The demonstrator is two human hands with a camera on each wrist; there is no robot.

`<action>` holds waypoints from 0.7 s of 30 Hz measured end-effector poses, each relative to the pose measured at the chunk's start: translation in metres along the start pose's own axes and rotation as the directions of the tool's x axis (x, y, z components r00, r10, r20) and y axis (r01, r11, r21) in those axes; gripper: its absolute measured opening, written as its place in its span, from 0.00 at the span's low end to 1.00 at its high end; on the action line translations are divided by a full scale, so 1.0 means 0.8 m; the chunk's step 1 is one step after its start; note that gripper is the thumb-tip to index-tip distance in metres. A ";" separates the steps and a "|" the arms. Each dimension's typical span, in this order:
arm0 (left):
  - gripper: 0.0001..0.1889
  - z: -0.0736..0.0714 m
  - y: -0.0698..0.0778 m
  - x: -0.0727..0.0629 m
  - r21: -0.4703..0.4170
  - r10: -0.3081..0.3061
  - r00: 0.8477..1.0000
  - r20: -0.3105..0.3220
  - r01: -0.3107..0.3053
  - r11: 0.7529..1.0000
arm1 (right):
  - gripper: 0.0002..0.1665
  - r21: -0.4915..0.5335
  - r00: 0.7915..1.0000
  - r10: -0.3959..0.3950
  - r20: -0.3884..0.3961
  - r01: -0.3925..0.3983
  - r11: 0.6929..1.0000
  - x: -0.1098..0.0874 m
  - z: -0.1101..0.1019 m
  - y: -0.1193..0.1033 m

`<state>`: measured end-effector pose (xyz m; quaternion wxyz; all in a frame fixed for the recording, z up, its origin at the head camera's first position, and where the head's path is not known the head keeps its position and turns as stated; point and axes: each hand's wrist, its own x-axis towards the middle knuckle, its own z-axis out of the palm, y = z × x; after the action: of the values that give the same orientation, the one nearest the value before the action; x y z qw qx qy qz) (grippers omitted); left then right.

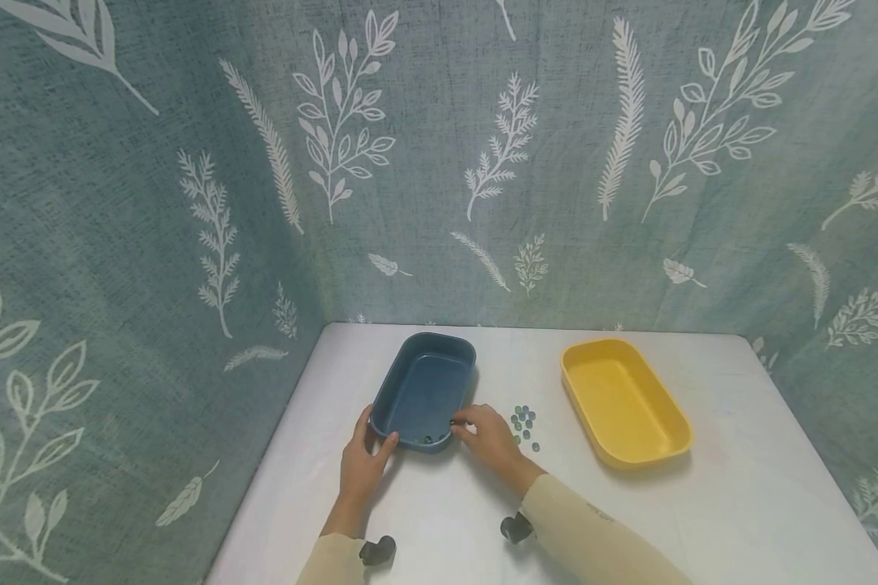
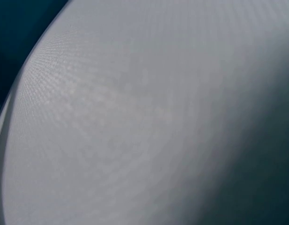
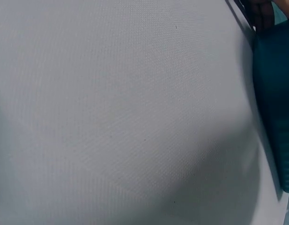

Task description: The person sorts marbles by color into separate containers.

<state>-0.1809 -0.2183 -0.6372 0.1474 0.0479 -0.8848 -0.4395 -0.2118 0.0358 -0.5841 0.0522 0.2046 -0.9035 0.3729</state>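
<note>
In the head view, the left hand (image 1: 362,465) has its fingers and thumb spread around the near left corner of the blue tray (image 1: 428,386), the fingers along the outer wall and the thumb at the near rim. The right hand (image 1: 492,437) has its thumb and forefinger brought together, pinching one small dark piece (image 1: 454,422) at the tray's near right rim. At least two small green pieces (image 1: 428,439) lie at the near end inside that tray. About ten small round beads (image 1: 527,435), green and bluish grey, lie in a loose cluster on the white tabletop (image 1: 446,520), just right of the right hand. Beyond them stands one yellow tray (image 1: 625,398), making two trays in all. The left forearm reaches up from the near edge; the right one slants in from the lower right, both in beige sleeves (image 1: 593,528).

The left wrist view shows the tabletop with part of the blue tray at upper left; it cannot tell the fingers' state.

In the right wrist view, the blue tray stands at the right edge, with a sliver of skin above it; whose hand, I cannot tell.
</note>
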 end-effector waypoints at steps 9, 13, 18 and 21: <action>0.42 0.000 0.000 0.000 -0.001 0.015 1.000 -0.005 -0.015 1.000 | 0.12 0.025 1.000 0.001 0.023 -0.002 1.000 0.000 0.007 0.002; 0.42 0.001 -0.002 0.001 -0.005 0.034 0.999 -0.014 -0.034 0.999 | 0.12 0.015 0.999 -0.002 0.032 0.001 1.000 0.000 0.012 0.004; 0.42 0.001 -0.001 0.000 0.004 0.044 0.999 -0.029 -0.043 0.999 | 0.11 -0.013 0.999 -0.005 0.048 0.005 1.000 0.000 0.016 0.005; 0.42 0.001 -0.001 0.000 0.020 0.046 0.998 -0.033 -0.045 0.999 | 0.11 -0.012 0.998 0.002 0.055 -0.001 1.000 0.000 0.015 0.004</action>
<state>-0.1812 -0.2179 -0.6386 0.1714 0.0365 -0.8873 -0.4267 -0.2121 0.0293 -0.5949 0.0284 0.2139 -0.9069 0.3619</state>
